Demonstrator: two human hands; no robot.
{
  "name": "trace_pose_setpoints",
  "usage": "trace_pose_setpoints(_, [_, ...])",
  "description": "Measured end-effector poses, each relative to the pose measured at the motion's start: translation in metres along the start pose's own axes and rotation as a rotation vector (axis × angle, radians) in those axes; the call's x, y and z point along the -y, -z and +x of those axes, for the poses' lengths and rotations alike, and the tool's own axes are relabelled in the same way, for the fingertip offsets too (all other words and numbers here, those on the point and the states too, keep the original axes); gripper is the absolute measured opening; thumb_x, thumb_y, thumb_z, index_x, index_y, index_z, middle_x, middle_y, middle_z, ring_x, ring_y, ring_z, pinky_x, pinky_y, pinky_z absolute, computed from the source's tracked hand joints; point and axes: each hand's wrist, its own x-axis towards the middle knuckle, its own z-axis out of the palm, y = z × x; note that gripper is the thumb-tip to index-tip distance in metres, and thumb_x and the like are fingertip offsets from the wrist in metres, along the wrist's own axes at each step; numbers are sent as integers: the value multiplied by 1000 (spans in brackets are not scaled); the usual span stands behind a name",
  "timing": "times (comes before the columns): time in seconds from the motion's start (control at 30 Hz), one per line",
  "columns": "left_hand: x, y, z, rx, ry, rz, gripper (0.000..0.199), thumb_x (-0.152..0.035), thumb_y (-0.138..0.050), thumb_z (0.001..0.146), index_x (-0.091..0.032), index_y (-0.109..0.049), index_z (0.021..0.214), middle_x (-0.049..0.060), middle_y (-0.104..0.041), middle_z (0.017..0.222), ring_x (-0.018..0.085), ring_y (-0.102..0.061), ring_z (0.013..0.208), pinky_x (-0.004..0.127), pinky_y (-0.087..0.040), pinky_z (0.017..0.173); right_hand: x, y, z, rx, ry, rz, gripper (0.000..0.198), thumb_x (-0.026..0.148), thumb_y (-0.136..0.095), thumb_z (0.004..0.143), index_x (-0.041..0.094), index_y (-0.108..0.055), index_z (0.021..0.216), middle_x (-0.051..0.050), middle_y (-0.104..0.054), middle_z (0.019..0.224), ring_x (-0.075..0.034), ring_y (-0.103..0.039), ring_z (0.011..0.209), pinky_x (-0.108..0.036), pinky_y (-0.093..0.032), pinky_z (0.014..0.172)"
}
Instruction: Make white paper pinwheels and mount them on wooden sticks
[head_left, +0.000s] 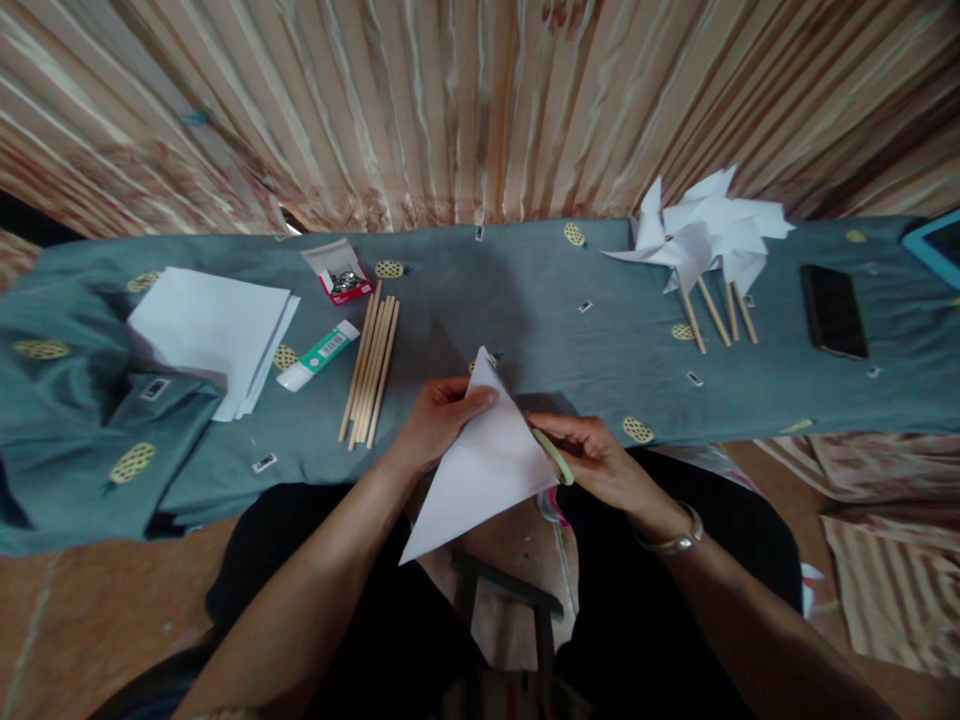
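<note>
My left hand (442,418) pinches a white paper triangle (491,460) near its upper corner, thumb on top. The paper hangs over the table's front edge, above my lap. At its right edge, my right hand (592,455) is closed on scissors with light green handles (555,458). Their blades are hidden by the paper, so I cannot tell how far they are in it. Left of my hands lie several wooden sticks (369,370), a green and white glue stick (319,356) and a small red box of metal pins (341,275).
A stack of white paper (217,325) lies on the left of the cloth-covered table (600,350). Several white paper pinwheels (701,235) on sticks rest at the back right, beside a dark phone (834,310). A blue-edged object (934,250) sits at the far right. A pleated curtain (480,110) hangs behind.
</note>
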Motion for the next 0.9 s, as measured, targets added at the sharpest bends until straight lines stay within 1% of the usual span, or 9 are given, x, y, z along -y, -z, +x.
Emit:
trace_pose_setpoints(0.17, [-2, -1, 0, -11, 6, -11, 34, -43, -83, 56, -14, -70, 69, 1, -65, 57, 10, -54, 44, 21, -38, 43, -1, -2, 0, 31, -7, 18, 39, 43, -65, 89, 21, -71, 121, -3, -74, 82, -14, -66, 72, -26, -56, 67])
trace_pose_setpoints(0.33, [-2, -3, -2, 1, 35, -26, 35, -43, -83, 57, -14, -70, 69, 1, -65, 57, 10, -54, 44, 21, -38, 43, 1, -3, 0, 21, 4, 5, 39, 42, -68, 87, 21, -71, 120, -5, -76, 90, -15, -68, 79, -27, -57, 71])
trace_pose_setpoints(0.43, [-1, -6, -4, 29, 42, -45, 35, -43, -83, 58, -13, -70, 71, 2, -67, 60, 11, -56, 46, 22, -40, 45, 5, -3, -1, 11, 18, -9, 38, 42, -67, 88, 22, -71, 120, -5, -76, 94, -15, -69, 82, -28, -57, 74])
trace_pose_setpoints(0.57, [2, -11, -4, 83, 48, -48, 36, -43, -85, 56, -13, -71, 70, 2, -66, 58, 11, -55, 45, 22, -38, 45, 9, -2, -2, -2, 21, -17, 38, 47, -64, 89, 23, -72, 118, -5, -77, 96, -16, -70, 84, -28, -58, 75])
trace_pose_setpoints(0.7, [5, -16, -3, 90, 53, -53, 36, -44, -86, 54, -13, -71, 68, 1, -64, 56, 10, -53, 44, 22, -36, 45, 7, -1, -5, -2, 43, 4, 40, 50, -63, 89, 23, -72, 117, -5, -77, 98, -17, -70, 83, -28, -58, 74])
trace_pose_setpoints(0.77, [5, -18, -3, 81, 62, -48, 37, -44, -86, 54, -13, -71, 67, 1, -64, 56, 10, -53, 44, 22, -36, 44, 5, -1, -7, -9, 55, 27, 39, 50, -63, 89, 23, -72, 116, -5, -77, 95, -16, -70, 80, -27, -58, 72])
trace_pose_setpoints(0.9, [7, -22, -2, 78, 75, -33, 38, -45, -85, 54, -13, -71, 68, 2, -66, 57, 11, -55, 44, 22, -36, 44, 3, 0, -11, -31, 42, 43, 40, 52, -64, 88, 21, -74, 112, -3, -74, 82, -14, -65, 70, -26, -56, 67])
